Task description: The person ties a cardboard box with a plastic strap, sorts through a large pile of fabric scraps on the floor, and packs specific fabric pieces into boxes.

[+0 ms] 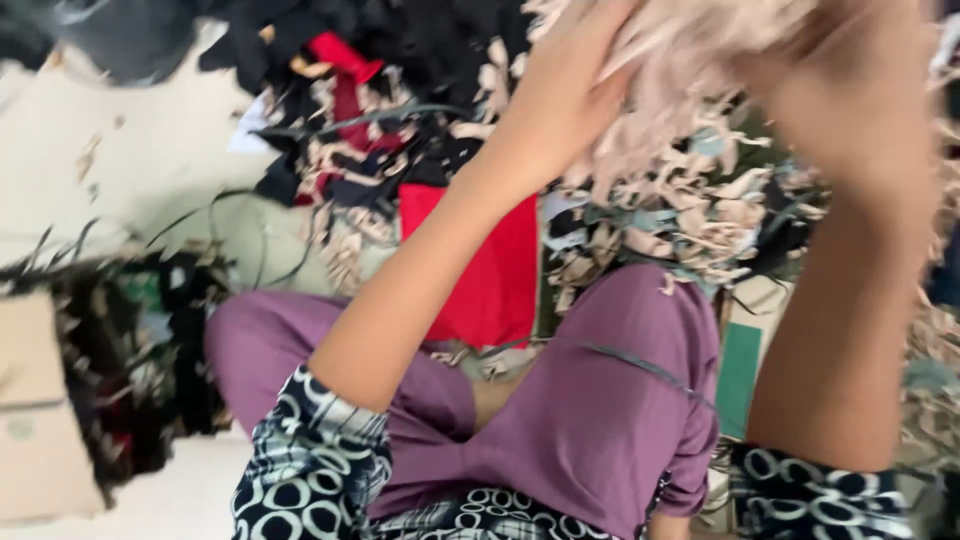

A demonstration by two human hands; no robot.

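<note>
Pale pink fabric scraps point(680, 50) are bunched high near the camera, the left hand point(575, 75) and right hand point(850, 90) each clenched on the bundle to keep its loose strips together. Below the bundle lies a red cloth point(490, 270), then purple-trousered knees point(600, 400) on the scrap-strewn floor point(130, 170).

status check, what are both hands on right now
Left hand and right hand both raised, gripping a beige bundle of fabric scraps. Red cloth and scrap pile below. Motion blur.
</note>
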